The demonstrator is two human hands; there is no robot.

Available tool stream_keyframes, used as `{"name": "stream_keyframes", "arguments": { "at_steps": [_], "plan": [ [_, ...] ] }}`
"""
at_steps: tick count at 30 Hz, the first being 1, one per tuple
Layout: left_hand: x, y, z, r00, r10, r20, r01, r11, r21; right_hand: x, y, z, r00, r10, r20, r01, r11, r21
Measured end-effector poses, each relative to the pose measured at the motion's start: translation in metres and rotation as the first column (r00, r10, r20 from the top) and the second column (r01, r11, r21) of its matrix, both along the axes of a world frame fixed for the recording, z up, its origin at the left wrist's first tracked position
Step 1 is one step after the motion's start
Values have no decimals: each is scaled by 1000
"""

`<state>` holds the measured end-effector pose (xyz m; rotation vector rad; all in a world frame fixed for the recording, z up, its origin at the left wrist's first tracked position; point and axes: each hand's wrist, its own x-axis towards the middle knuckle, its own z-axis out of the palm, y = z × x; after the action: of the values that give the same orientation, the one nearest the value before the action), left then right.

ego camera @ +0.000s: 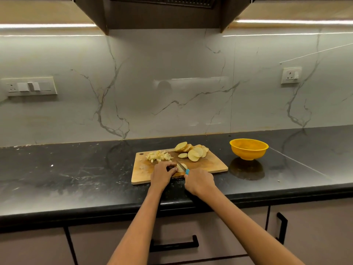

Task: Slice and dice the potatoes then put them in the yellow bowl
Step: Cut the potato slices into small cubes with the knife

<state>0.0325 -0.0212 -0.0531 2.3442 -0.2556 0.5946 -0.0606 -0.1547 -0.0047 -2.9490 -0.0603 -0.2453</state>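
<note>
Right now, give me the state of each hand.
Left hand: fingers curled, holding a potato slice down on the cutting board.
Right hand: gripping the blue-handled knife.

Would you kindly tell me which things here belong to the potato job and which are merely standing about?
Job: cutting board, potato slices, diced potato, knife, yellow bowl, left hand, right hand.
Idle: wall sockets, drawer handle.
</note>
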Motion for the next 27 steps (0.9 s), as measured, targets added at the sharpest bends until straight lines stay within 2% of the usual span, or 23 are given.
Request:
{"name": "stream_keyframes", "arguments": {
  "at_steps": [3, 8, 17, 23, 27],
  "plan": [
    [-1, 1, 1, 1000, -23, -9, 23, 1000, 6, 3, 6, 5, 999, 19, -46, -21, 999, -48],
    [-4, 2, 2, 999, -42, -7, 42, 999, 10, 8, 14, 17, 990, 46, -133, -51, 998, -39],
    [-6, -1, 1, 1000, -2, -1, 2, 1000, 19, -45, -9, -4, 998, 44, -39, -50, 983, -174],
    [-7, -1, 3, 999, 41, 15, -41, 999, -32, -39, -14, 3, 999, -43, 27, 40, 995, 87],
    [-7, 0, 2, 999, 39, 14, -38, 997, -64, -19, -5, 1, 1000, -4, 11, 3, 995, 101]
  ]
}}
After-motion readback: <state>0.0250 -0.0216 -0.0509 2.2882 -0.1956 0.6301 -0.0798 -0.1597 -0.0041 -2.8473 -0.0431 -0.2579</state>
